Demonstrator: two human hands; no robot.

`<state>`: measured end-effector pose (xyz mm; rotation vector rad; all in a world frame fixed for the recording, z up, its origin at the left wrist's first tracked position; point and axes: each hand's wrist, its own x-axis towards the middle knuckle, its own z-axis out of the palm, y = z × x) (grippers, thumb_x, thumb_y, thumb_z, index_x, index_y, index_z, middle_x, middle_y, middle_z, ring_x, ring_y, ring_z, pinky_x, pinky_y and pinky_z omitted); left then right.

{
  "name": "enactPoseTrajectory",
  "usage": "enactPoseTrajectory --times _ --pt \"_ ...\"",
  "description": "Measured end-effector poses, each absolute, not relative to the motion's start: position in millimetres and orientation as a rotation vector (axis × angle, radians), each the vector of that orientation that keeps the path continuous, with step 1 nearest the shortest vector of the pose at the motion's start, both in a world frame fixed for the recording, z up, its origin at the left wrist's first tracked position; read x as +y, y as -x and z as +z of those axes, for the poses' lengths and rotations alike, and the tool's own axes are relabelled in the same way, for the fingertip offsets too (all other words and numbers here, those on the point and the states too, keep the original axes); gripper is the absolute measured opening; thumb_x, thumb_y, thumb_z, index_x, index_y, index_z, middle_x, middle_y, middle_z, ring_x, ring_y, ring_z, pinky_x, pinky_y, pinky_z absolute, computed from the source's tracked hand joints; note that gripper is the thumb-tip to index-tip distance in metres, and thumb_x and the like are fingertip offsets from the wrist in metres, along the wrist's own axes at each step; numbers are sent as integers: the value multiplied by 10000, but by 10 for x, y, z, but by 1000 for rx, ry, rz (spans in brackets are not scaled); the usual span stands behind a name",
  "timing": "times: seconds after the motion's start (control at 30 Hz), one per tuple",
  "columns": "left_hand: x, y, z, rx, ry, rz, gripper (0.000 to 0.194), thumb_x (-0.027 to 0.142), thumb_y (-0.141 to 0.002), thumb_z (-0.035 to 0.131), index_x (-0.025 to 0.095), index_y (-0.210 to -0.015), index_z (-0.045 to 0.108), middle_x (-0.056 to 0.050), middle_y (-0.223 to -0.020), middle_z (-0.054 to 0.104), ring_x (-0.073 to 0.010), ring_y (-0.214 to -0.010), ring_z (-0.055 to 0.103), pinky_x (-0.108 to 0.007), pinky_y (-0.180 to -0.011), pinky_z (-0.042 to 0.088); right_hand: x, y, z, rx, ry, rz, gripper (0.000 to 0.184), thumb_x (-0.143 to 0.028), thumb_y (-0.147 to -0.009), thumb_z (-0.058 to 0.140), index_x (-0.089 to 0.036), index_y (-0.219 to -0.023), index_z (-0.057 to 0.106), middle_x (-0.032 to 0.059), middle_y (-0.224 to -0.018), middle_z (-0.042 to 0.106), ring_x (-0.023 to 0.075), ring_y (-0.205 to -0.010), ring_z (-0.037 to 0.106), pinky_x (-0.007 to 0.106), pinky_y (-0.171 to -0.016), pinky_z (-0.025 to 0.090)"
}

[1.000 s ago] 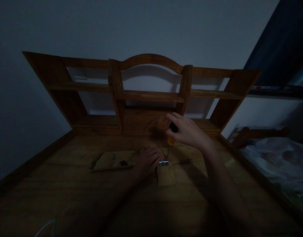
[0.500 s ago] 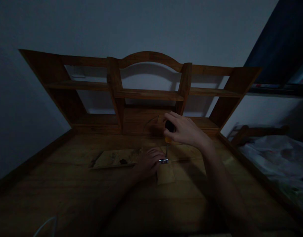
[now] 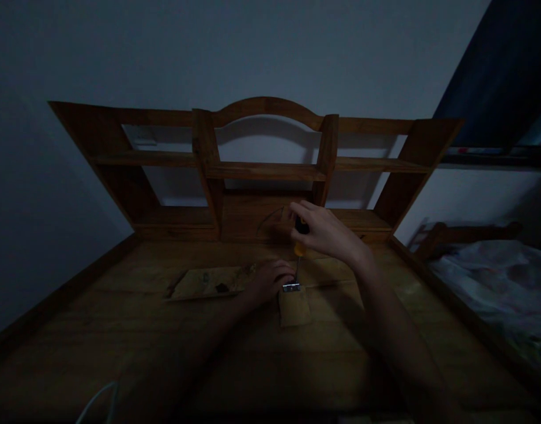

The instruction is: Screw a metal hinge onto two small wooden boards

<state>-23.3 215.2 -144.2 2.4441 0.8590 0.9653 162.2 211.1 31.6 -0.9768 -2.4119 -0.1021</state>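
My right hand [image 3: 319,231] is wrapped round the handle of a screwdriver [image 3: 300,249], black at the top and amber below. The shaft points down and its tip meets a small shiny metal hinge [image 3: 291,287]. That hinge lies at the far edge of a short wooden block [image 3: 295,311], against a longer wooden board [image 3: 208,282]. My left hand [image 3: 270,281] rests on the long board, its bent fingers pressed together and holding the hinge's left end. The left thumb is hidden, and the dim light hides any screw under the tip.
All this lies on a wooden desktop [image 3: 164,347] with raised side edges. A wooden shelf unit [image 3: 265,172] stands at the back against the wall. A thin cable [image 3: 98,397] lies front left. Beyond the right edge are pale plastic bags [image 3: 495,271].
The screwdriver has become more upright, its handle shifting slightly left with my right hand. My left hand stays by the hinge. The whole view has shifted a little.
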Motion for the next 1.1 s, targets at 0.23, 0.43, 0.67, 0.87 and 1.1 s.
enactPoseTrajectory --times 0.23,0.43,0.67,0.87,1.1 --pt "2336 173 -1407 816 -2660 678 228 268 -978 512 212 -964 733 -43 -994 655 -164 -948 594 -289 -870 448 2042 -1887 537 -2170 927 -205 171 -189 -808 571 -213 -972 528 28 -954 592 194 -854 568 314 -785 427" --pt "2336 112 -1301 821 -3096 320 132 208 -943 560 229 -997 679 -39 -1016 640 -197 -1014 544 -339 -938 389 1986 -2216 706 -2029 932 -273 150 -167 -784 587 -213 -924 562 28 -929 622 203 -860 589 324 -770 435" --pt "2141 19 -1176 824 -3394 188 147 126 -955 460 162 -1031 581 -78 -1070 616 -210 -1013 544 -355 -956 358 1919 -2357 768 -1949 913 -304 181 -148 -767 579 -220 -933 576 21 -927 654 206 -856 614 335 -777 447" --pt "2237 -112 -1180 890 -3373 21 194 203 -964 472 144 -882 638 -83 -905 664 -232 -891 580 -378 -856 390 1805 -2421 814 -1920 904 -339 180 -142 -771 578 -227 -929 598 24 -917 664 217 -854 625 349 -781 454" --pt "2161 -37 -1192 1164 -3088 406 356 404 -1009 409 184 -925 676 -72 -954 672 -232 -956 575 -428 -949 370 1675 -2445 848 -1922 934 -339 194 -184 -809 564 -244 -982 628 46 -935 677 258 -889 630 398 -793 468"
